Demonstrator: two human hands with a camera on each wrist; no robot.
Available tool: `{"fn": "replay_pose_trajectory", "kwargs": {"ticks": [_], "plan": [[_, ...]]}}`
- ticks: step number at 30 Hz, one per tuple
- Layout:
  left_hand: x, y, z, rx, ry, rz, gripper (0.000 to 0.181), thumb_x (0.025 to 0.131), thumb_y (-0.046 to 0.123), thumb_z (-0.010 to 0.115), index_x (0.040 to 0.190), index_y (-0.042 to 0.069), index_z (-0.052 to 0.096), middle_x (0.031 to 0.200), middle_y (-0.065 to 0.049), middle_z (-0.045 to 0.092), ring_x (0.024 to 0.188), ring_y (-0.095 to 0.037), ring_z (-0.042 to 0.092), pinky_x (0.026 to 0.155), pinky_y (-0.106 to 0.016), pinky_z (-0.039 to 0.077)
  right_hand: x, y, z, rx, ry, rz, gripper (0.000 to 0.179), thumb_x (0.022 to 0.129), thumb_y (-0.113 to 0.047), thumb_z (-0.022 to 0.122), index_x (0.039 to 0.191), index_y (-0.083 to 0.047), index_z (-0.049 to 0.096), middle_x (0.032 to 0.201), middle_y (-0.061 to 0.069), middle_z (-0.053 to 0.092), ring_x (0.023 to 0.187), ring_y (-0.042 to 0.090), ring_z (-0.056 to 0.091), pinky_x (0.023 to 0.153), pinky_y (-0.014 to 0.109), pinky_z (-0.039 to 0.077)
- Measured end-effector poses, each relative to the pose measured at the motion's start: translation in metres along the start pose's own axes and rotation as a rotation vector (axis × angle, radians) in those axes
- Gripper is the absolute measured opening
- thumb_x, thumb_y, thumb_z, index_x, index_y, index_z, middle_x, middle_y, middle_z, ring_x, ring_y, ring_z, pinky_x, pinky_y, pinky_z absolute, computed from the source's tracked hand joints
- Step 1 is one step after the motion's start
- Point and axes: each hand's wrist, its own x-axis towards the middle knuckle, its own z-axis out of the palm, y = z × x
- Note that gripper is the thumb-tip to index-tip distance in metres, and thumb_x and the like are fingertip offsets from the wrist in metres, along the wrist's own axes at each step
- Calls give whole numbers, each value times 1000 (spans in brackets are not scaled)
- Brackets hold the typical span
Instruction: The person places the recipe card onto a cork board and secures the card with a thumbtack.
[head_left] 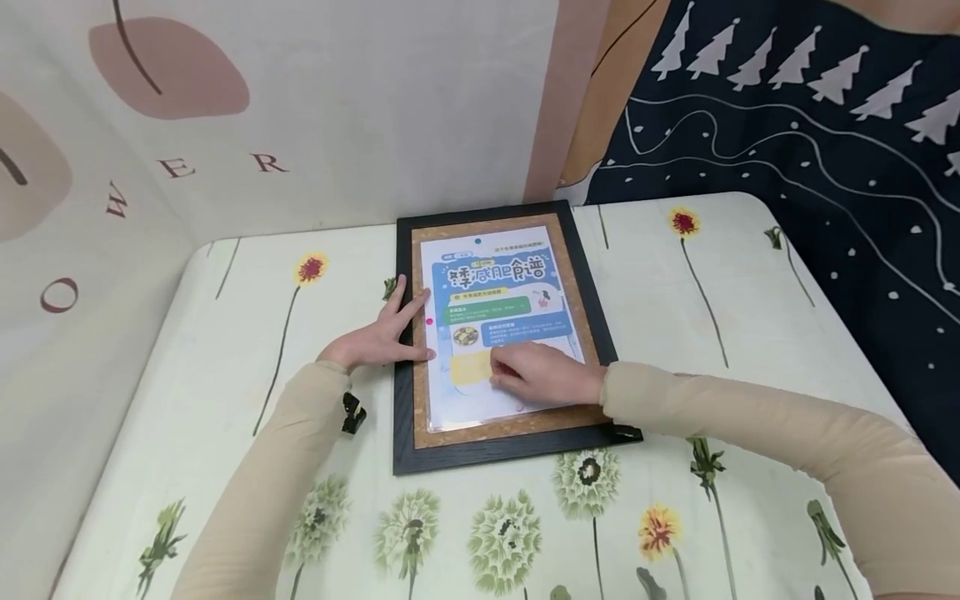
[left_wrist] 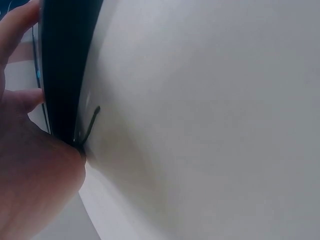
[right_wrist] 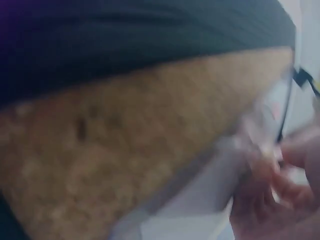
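Observation:
A printed sheet (head_left: 495, 317) in a clear sleeve lies on a cork board (head_left: 422, 392) with a black frame (head_left: 405, 417). My left hand (head_left: 378, 340) rests across the frame's left side, fingers spread, the thumb and fingertips reaching the sheet's left edge. In the left wrist view this hand (left_wrist: 35, 165) lies against the dark frame edge (left_wrist: 65, 65). My right hand (head_left: 543, 373) is over the lower middle of the sheet with its fingers curled. The right wrist view shows its bunched fingers (right_wrist: 275, 185), blurred; anything small between them cannot be made out.
A teal dot (head_left: 477, 242) is at the sheet's top and a pink dot (head_left: 429, 321) at its left edge. The board lies on a flower-print tablecloth (head_left: 232, 350). Behind hang a pale curtain (head_left: 360, 100) and a dark tree-patterned cloth (head_left: 787, 158).

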Motion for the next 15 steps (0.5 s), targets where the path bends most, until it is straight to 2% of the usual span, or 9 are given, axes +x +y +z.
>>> {"fn": "replay_pose_trajectory", "kwargs": {"ticks": [4, 7, 11, 15], "plan": [[-1, 0, 0, -3, -2, -4, 101, 87, 39, 70, 157, 17, 1, 153, -7, -35, 141, -39, -19, 107, -66, 11, 3, -2, 9, -287, 82, -34, 18, 102, -28, 50, 91, -14, 54, 77, -2, 43, 64, 14, 39, 58, 28, 34], [0, -1, 1, 2, -4, 0, 101, 87, 39, 70, 157, 16, 1, 153, -8, -35, 141, -38, -20, 107, -66, 11, 5, 2, 14, -361, 110, -67, 20, 103, -29, 47, 92, -13, 53, 80, 0, 41, 69, 17, 36, 63, 30, 31], [0, -1, 1, 8, -2, 3, 100, 87, 38, 70, 157, 17, 1, 153, -7, -35, 141, -37, -20, 107, -66, 11, 5, 9, 10, -329, 48, -124, 21, 104, -31, 43, 93, -14, 50, 83, 0, 39, 72, 17, 34, 66, 30, 30], [0, 0, -1, 13, -2, 7, 100, 88, 38, 70, 157, 17, 0, 153, -7, -35, 141, -36, -21, 107, -66, 10, 2, 15, -7, -169, -70, -147, 20, 101, -35, 51, 94, -17, 49, 87, -1, 40, 77, 17, 35, 70, 31, 31]]}}
